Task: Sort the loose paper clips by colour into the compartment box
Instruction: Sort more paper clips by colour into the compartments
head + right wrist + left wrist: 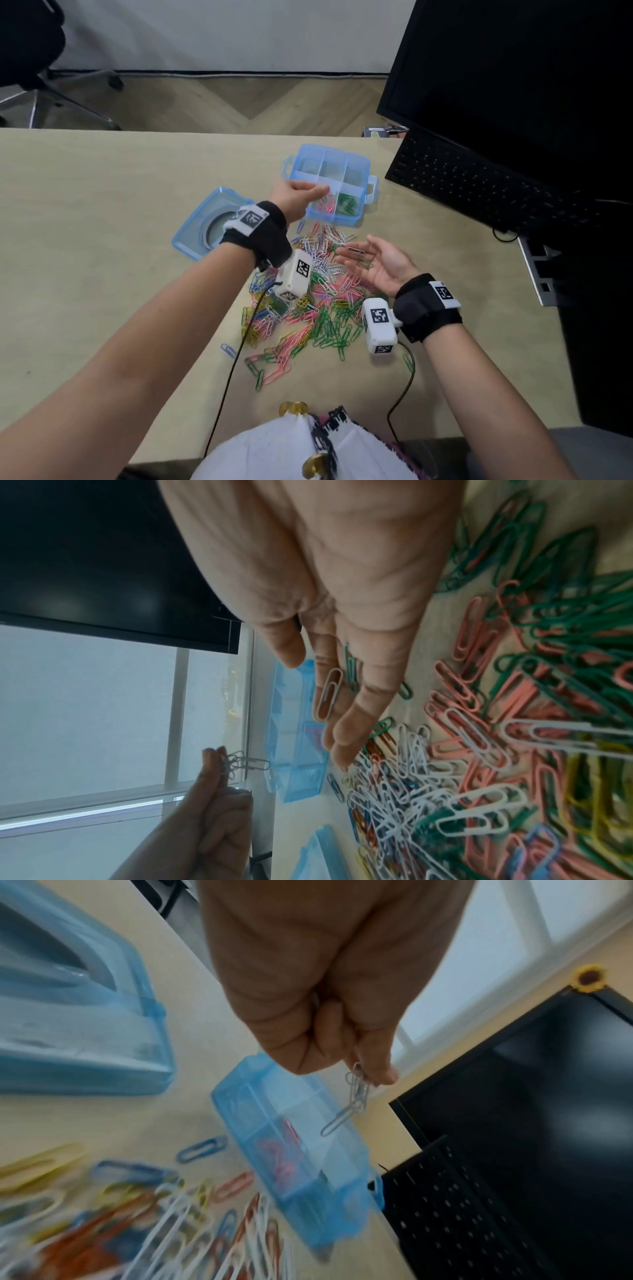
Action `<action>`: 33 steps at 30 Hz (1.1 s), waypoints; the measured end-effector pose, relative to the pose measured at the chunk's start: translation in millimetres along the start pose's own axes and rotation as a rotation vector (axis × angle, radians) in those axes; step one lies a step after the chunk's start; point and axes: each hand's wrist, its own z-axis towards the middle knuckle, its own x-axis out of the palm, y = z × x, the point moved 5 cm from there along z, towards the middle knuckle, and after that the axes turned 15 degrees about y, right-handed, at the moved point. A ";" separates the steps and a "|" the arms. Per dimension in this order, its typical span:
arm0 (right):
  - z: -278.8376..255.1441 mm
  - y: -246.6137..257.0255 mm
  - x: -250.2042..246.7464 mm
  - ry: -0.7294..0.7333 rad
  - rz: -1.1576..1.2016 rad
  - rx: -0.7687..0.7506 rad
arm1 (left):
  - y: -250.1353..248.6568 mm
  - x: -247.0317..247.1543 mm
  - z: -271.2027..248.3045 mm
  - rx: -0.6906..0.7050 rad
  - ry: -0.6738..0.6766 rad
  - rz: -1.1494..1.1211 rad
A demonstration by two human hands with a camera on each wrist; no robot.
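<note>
Left hand (298, 198) up over the box (363, 186), fingertips pinched on a small tangle of white clips (356, 1093) that dangles below them. Right hand (376, 262) palm-up and relaxed over the pile (308, 308), one white clip (328, 693) and a green clip (351, 674) lying loose across its fingers.

Box sits just past the left fingertips. Pink clips in one near cell, green in the cell beside it; the far cells I cannot read for contents.

Handling, my read: clips are light, stiff wire with a slick coating, and they hook into each other. The bunch may drop as one clump or leave one snagged on a finger. A pinch on a clip's long side looks best, lifting slowly so that strays fall off. The two on the right palm would slide off with any tilt.

Around: lid (205, 222) lies open just left of the left wrist. Keyboard (479, 185) and monitor (513, 68) stand to the right of the box, beyond the right hand. The wrist-camera cable (233, 370) trails across the near edge of the pile and could drag clips. Nothing blocks the way to the cells.
</note>
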 end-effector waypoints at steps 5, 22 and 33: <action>3.6 3.6 1.4 0.010 0.000 0.000 | -14.6 -28.3 19.0 -0.130 -0.097 0.180; 11.6 9.3 25.9 0.142 0.007 0.016 | -8.0 30.9 -24.8 0.151 0.082 0.656; 8.3 16.7 34.3 0.146 -0.222 0.015 | 16.8 21.9 -31.9 0.076 0.001 0.639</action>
